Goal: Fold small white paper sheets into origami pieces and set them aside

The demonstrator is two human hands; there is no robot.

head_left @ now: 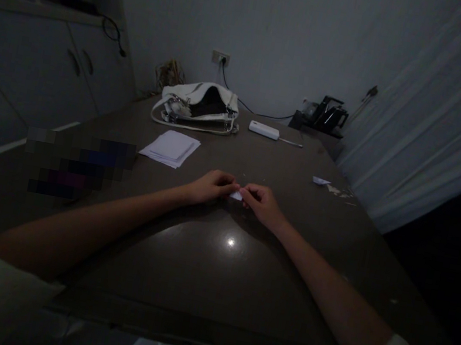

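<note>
Both hands were pinched onto the same tiny white paper scrap [236, 195], fingertips meeting right over it. Left hand [211, 186] came in from one side, right hand [261, 203] from the other, both resting on the dark table [212, 276] roughly mid-surface, with the scrap pressed down against the tabletop between them. Couldn't make out whether it was folded, too small and dim.

A bit further back on the left sat a small stack of white paper sheets [170, 147], well apart from the hands. Off to the right near the table edge was another little folded paper bit [320, 181] with some crumbs beside it.

Further still, a white handbag [197, 105] lay open, and just beside it a white power bank [264, 130] with its cable. At the far corner stood a black kettle [328, 115].
</note>
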